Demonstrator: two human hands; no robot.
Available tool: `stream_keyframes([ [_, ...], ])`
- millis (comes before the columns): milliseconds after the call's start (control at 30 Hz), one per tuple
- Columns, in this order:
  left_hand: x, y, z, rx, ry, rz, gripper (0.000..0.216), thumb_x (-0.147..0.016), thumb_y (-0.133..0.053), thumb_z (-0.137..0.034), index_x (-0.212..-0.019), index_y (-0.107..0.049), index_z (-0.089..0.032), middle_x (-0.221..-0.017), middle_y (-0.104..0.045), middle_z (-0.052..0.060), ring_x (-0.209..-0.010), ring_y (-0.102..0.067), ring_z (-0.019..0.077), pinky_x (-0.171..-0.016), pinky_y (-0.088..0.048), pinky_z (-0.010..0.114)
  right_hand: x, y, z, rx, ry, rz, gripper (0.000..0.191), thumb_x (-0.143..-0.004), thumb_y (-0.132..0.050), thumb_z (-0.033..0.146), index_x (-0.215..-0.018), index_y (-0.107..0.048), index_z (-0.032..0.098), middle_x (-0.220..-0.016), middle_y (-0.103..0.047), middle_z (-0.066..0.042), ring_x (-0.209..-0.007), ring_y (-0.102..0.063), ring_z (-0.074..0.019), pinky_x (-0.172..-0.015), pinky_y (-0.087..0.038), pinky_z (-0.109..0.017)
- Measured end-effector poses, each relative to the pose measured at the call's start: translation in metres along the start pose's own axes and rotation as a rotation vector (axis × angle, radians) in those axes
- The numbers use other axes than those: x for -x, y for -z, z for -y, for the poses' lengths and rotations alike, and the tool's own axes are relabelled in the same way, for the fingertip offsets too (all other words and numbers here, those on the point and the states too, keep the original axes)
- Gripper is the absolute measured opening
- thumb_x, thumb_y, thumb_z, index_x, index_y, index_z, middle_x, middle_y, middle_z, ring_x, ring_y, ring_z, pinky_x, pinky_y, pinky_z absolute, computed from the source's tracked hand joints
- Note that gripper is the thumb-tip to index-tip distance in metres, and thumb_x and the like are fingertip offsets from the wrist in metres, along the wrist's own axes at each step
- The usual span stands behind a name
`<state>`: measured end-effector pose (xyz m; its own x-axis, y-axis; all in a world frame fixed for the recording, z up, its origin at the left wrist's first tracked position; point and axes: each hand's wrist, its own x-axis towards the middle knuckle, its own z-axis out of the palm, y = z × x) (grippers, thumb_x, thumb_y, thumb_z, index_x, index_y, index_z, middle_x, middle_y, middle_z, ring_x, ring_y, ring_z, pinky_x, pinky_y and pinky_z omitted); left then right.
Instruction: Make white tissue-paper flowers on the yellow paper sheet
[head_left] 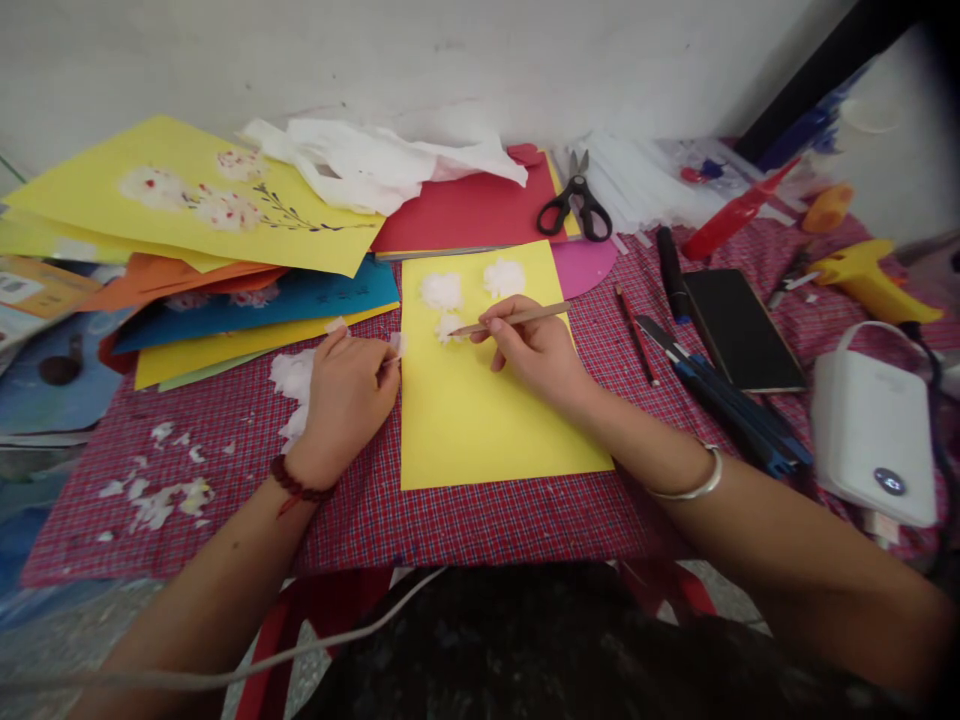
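A yellow sheet of paper (480, 410) lies upright before me, with white fluffy patches (442, 291) on its upper half. In my right hand (525, 350) is a slim wooden pencil (525, 315), gripped between thumb and fingers. Its pointed tip touches the lowest white patch (450, 327). Curled fingers on my left hand (349, 385) pinch a small bit of white tissue (397, 344) at the sheet's left edge. Under and beside that hand lie white tissue pieces (291, 375) on the checked cloth.
Left are stacked coloured sheets, including a yellow one with flowers (225, 205), and white scraps (154, 505). Behind are white tissue (360, 160) and black scissors (576, 205). Right are a red pencil (637, 335), cutters (720, 400), a black notebook (742, 330), yellow glue gun (870, 275) and white device (874, 430).
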<state>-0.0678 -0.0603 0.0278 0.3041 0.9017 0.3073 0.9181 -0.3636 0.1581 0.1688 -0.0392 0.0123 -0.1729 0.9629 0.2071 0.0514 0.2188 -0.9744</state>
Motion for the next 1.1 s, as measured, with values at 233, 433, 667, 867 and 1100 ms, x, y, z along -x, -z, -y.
stream_keyframes([
  [233,-0.025,0.032,-0.002,0.277,0.0,0.019,0.012,-0.077,-0.058,-0.026,-0.069,-0.064,-0.019,-0.088,-0.068,0.007,-0.091,-0.062,0.0229,-0.085,-0.046,0.037,-0.006,0.0,-0.005,0.002,-0.032,-0.012,0.025,-0.093,-0.055,0.045,-0.094,-0.057,0.02,-0.087,-0.069,-0.004,-0.062,-0.06,-0.0093,-0.049,-0.05,-0.022],
  [433,-0.062,0.034,-0.024,0.443,0.114,0.485,0.012,-0.075,-0.058,-0.026,-0.071,-0.066,-0.018,-0.065,-0.065,0.001,-0.061,-0.056,0.0142,-0.057,-0.039,0.028,-0.01,0.0,-0.008,0.018,-0.03,-0.028,0.027,-0.092,-0.056,0.046,-0.094,-0.057,0.019,-0.089,-0.067,-0.005,-0.069,-0.063,-0.0117,-0.05,-0.05,-0.023],
  [667,-0.067,0.007,-0.019,0.526,0.184,0.433,0.007,-0.07,-0.064,-0.023,-0.07,-0.059,-0.018,-0.063,-0.059,0.0,-0.057,-0.051,0.011,-0.055,-0.038,0.025,-0.013,0.0,-0.01,0.001,-0.04,-0.033,0.024,-0.093,-0.055,0.043,-0.095,-0.057,0.019,-0.089,-0.067,-0.005,-0.068,-0.063,-0.0117,-0.049,-0.05,-0.023],
  [867,-0.064,-0.001,-0.019,0.631,0.215,0.319,0.008,-0.07,-0.064,-0.025,-0.067,-0.061,-0.018,-0.063,-0.059,0.001,-0.058,-0.049,0.0125,-0.054,-0.036,0.027,-0.009,0.001,0.003,-0.034,-0.019,-0.095,0.03,-0.091,-0.054,0.051,-0.093,-0.054,0.021,-0.085,-0.066,-0.004,-0.069,-0.063,-0.0116,-0.048,-0.048,-0.021],
  [1100,-0.067,-0.007,-0.022,0.681,0.253,0.274,0.009,-0.07,-0.064,-0.023,-0.065,-0.06,-0.017,-0.062,-0.058,0.001,-0.058,-0.048,0.0122,-0.053,-0.033,0.026,0.004,-0.001,0.014,0.065,0.016,-0.029,0.028,-0.093,-0.052,0.048,-0.092,-0.056,0.02,-0.081,-0.067,-0.002,-0.059,-0.057,-0.0087,-0.052,-0.048,-0.024],
])
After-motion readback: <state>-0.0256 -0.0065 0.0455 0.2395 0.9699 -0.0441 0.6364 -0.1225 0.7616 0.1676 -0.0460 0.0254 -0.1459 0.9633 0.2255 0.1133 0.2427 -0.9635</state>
